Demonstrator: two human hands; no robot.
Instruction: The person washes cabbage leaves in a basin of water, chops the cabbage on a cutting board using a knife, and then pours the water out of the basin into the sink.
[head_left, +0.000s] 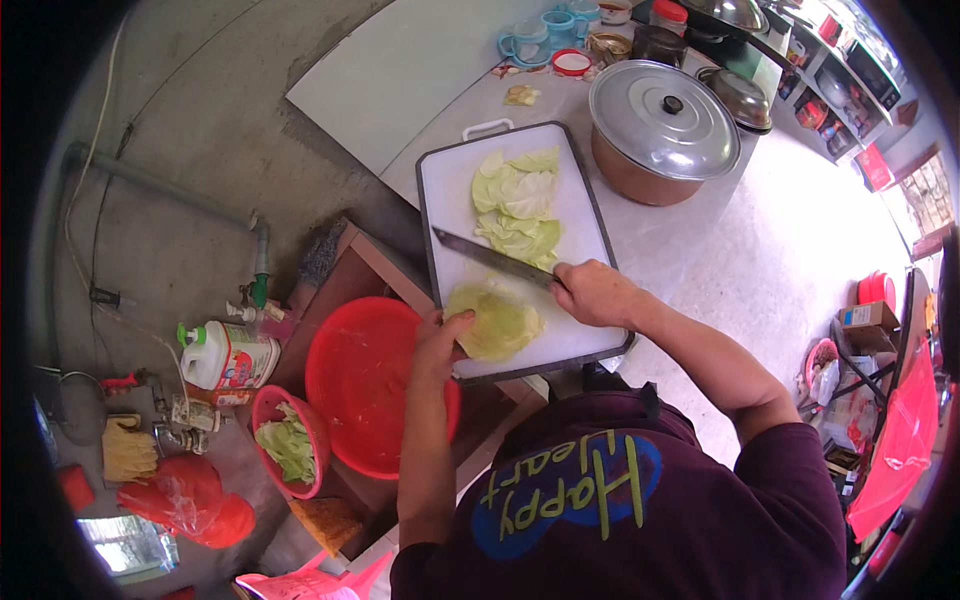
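A white cutting board with a dark rim (585, 307) lies on the counter before me. My right hand (596, 292) grips the handle of a kitchen knife (491, 259), whose blade points up-left across the board, beside cut cabbage leaves. Near the board's lower left, my left hand (442, 341) holds the edge of a pale green cabbage piece (499, 322), its thumb on top and its other fingers partly hidden. Flattened cabbage leaves (514, 187) lie further up the board, with more leaves (521, 236) just above the blade.
A large red basin (360, 382) stands left of the board, with a pink basket (321, 450) of cabbage leaves beside it. At the board's upper right is a lidded pot (649, 176). Blue cups (529, 45), jars and a garlic bulb (521, 95) are at the back.
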